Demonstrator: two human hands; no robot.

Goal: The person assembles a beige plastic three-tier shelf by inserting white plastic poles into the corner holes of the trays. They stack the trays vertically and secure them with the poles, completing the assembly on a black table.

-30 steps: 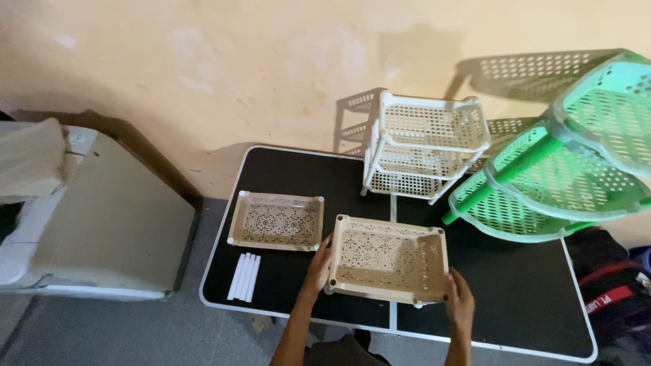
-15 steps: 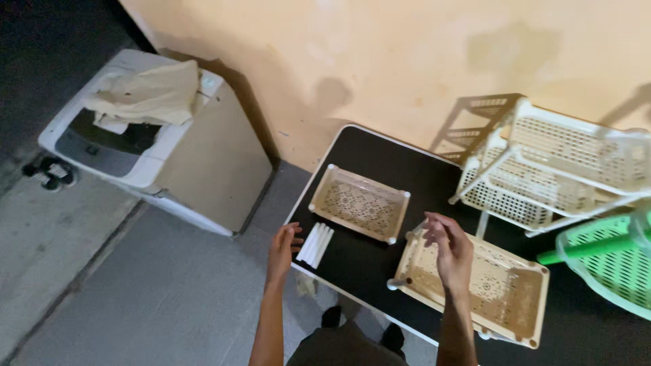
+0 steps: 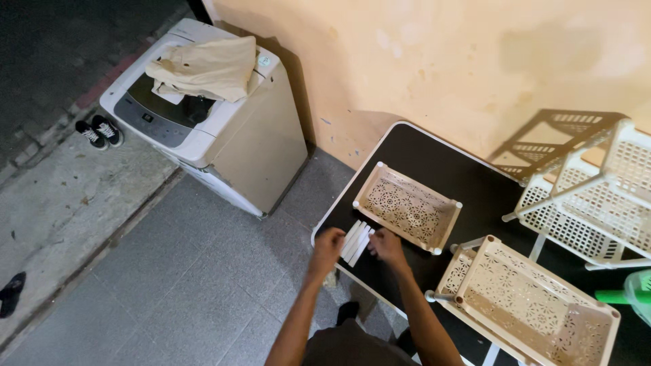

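Flanking four white tubes point(image 3: 357, 242), left hand point(image 3: 327, 245) and right hand point(image 3: 386, 245) touch them — grip unclear — beside two beige trays point(image 3: 407, 215).

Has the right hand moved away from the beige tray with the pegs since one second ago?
Yes. The right hand has left the near beige tray and gone left to the white rods at the black table edge.

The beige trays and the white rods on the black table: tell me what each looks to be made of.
Beige trays: apparently moulded plastic with a matte finish; the floor is pierced with a regular flower-like lattice, and the corners carry round white sockets.
White rods: probably plastic tubes, smooth, uniform white and identical in length; too small to tell whether they are hollow. Both the left hand and the right hand are at them.
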